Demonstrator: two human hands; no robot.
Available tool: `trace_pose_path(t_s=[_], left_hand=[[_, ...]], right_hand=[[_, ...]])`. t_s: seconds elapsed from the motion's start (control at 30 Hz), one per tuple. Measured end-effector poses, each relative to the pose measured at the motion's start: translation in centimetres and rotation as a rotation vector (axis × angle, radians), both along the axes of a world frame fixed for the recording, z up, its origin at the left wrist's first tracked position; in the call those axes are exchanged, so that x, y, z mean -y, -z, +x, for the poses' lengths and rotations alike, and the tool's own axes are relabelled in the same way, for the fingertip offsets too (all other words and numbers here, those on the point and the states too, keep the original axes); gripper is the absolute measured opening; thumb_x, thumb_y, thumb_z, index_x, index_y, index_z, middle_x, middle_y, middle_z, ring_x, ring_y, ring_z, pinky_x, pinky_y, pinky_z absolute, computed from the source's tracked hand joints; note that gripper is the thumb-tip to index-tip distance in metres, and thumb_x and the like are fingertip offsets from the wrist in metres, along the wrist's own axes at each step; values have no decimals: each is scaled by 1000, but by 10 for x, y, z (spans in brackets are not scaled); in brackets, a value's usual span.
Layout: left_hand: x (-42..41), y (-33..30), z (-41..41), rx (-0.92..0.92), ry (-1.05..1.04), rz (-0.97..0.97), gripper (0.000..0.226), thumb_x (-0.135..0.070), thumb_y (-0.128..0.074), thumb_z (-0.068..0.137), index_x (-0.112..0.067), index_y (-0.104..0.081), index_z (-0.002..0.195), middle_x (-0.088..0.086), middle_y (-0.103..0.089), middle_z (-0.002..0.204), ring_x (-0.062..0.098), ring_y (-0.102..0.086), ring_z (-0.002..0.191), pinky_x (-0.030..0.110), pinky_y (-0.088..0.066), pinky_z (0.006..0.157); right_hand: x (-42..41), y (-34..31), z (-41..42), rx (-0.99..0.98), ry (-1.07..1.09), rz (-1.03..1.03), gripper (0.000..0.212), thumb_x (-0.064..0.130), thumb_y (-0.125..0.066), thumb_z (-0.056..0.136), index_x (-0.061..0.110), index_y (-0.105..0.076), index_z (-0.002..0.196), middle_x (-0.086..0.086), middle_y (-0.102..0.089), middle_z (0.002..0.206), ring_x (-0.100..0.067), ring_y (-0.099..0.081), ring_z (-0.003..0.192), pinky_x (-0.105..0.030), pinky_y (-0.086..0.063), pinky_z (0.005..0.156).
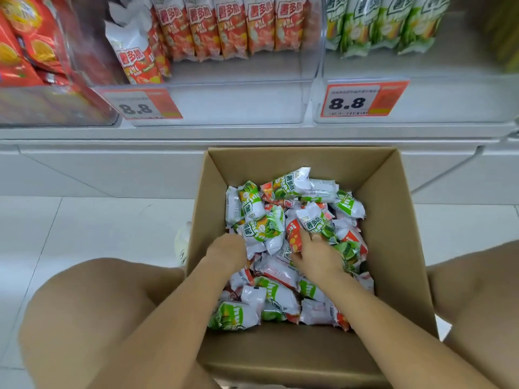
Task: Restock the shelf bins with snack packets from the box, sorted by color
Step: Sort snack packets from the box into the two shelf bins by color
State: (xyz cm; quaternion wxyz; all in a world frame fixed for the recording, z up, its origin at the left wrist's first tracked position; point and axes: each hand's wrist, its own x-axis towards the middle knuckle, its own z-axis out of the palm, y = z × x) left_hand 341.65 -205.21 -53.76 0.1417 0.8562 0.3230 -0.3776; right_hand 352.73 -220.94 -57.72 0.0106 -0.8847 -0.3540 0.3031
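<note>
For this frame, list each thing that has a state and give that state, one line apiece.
cardboard box: open, holding mixed red and green packets.
middle bin: part filled, red packets upright at the back, front bare.
right bin: green packets upright at the back, front bare.
left hand: in the box, gripping a green packet.
right hand: in the box, on a red packet; grip unclear.

- Left grip (227, 249): bare, with no glove, ring or watch on the part in view.
- Right grip (317, 255): bare likewise, nothing worn at the wrist.
- Both forearms are bare; no sleeve shows up to the frame's edge.
- Both knees and thighs are bare.
- A pale shoe (184, 242) shows partly beside the left knee.
</note>
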Motion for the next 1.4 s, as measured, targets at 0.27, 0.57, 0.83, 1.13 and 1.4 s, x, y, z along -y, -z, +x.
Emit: trace_pose_path(t_s=[0.27,0.57,0.83,1.13,1.4], left_hand=[[44,39,-17,5,290,-157,30,-11,-49,92,-9,-55,121,13,-55,124,30,-52,114,37,-46,86],[60,57,-10,-125,416,-192,85,-32,-73,80,-11,-25,147,11,-34,147,30,-35,133,39,-34,109],[63,33,-10,-184,541,-144,36,-31,-66,88,-10,-56,115,9,-59,119,25,-58,107,35,-47,84],[55,-5,-22,117,313,-271,46,-33,-70,84,-12,-52,121,9,-57,119,27,-54,106,32,-42,77],[54,-55,-29,489,48,-215,18,-23,-64,90,-18,-48,85,4,-54,97,21,-53,85,28,-38,67]], right_hand=[[-2,10,4,68,109,-2,65,44,-53,94,18,-26,147,-7,-66,107,-25,-65,95,-28,-40,63],[13,-6,18,-377,538,97,25,33,-71,81,15,-66,99,-4,-66,91,-27,-63,90,-31,-51,75],[23,-38,18,-939,999,183,31,3,-74,81,5,-57,106,-19,-64,102,-25,-66,87,-33,-55,71],[42,-66,-19,-1270,1271,524,29,-12,-64,82,-2,-55,109,-17,-64,103,-26,-63,92,-30,-59,68],[76,-73,-53,-1103,1313,694,51,-16,-56,84,1,-45,131,-15,-64,107,-25,-64,93,-33,-52,80]])
